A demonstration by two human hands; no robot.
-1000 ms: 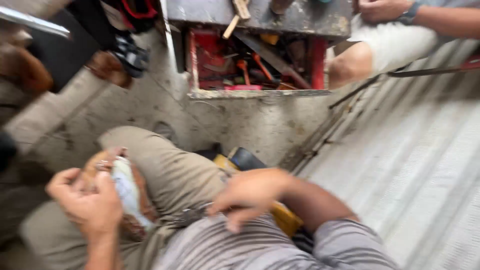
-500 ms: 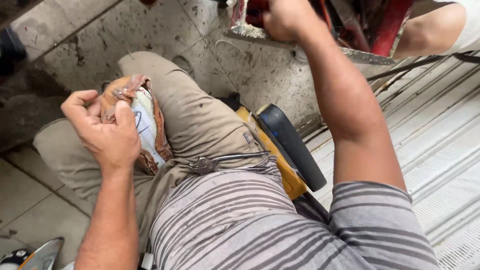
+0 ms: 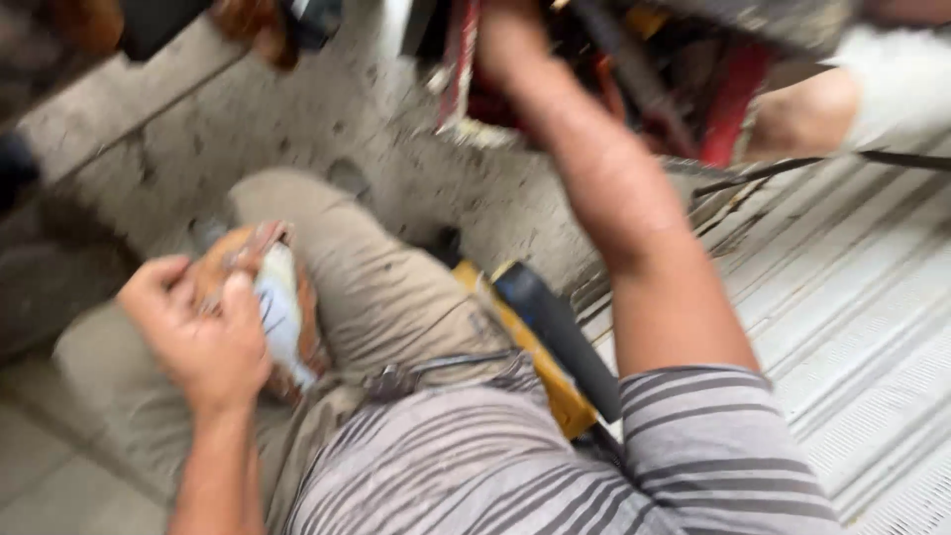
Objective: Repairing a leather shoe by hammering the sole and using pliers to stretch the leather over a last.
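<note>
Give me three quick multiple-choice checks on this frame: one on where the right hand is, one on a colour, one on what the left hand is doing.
1. Where is the right hand?
A. Up at the red toolbox
B. On the ribbed metal sheet
C. On the knee

2. What colour are the trousers?
A. Blue
B. Khaki
C. Black

3. What state is the left hand in?
A. Open and bare
B. Flat on the floor
C. Closed around a brown and white object

Answers: 1 A, the arm stretches up into the box. 2 B, the thigh cloth is tan. 3 C, fingers wrap the object over the thigh.
</note>
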